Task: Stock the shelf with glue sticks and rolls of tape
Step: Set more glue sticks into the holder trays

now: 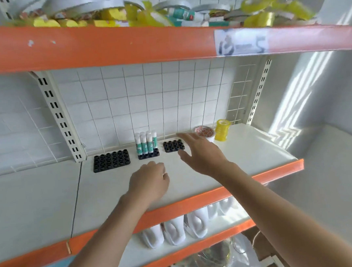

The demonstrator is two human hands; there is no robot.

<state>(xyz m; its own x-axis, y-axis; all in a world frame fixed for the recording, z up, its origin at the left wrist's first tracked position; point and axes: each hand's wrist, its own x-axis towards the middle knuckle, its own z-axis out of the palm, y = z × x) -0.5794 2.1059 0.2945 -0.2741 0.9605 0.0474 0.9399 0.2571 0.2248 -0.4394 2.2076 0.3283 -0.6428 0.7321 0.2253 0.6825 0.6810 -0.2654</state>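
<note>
Several white and teal glue sticks stand upright in a small black holder at the back of the white middle shelf. An empty small black holder sits to its right, and a larger empty one to its left. A white and red tape roll and a yellow tape roll stand at the back right. My right hand hovers with fingers spread beside the empty small holder. My left hand rests on the shelf in front of the glue sticks, fingers curled, holding nothing that I can see.
The upper shelf behind its orange lip is piled with tape rolls, yellow tape and glue sticks. White bottles stand on the lower shelf. A clear plastic bag lies below. A white wall closes the right side.
</note>
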